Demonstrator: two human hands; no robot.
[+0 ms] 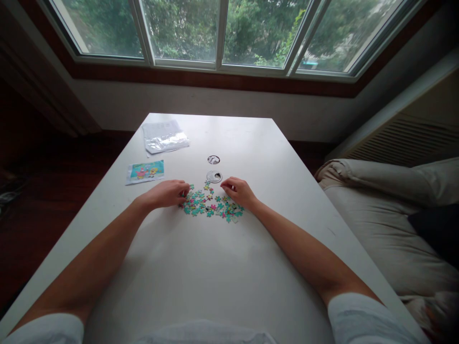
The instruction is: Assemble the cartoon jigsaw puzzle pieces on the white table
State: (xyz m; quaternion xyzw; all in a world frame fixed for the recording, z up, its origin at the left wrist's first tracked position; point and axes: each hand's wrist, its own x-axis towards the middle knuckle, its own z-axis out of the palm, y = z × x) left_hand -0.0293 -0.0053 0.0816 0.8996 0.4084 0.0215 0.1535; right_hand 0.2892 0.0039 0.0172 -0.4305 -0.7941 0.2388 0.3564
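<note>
A loose heap of small jigsaw puzzle pieces [195, 203], mostly teal with some pink and yellow, lies on the white table [215, 267]. At the heap's left edge is my left hand [174, 193], its fingers curled down and closed among the outer pieces; what they grip, if anything, is hidden. Over the right part of the heap, my right hand [239, 192] has thumb and forefinger drawn together in a pinch. Whatever might be between those fingertips is too small to name. Just beyond the heap sits a round grey-white disc [212, 177] with a dark spot.
Farther back lies a second round piece [213, 160] with a dark rim. To the left are a colourful cartoon picture packet [146, 171] and a clear plastic sleeve [165, 137]. A beige sofa [369, 215] stands along the right, and a window [218, 33] is ahead.
</note>
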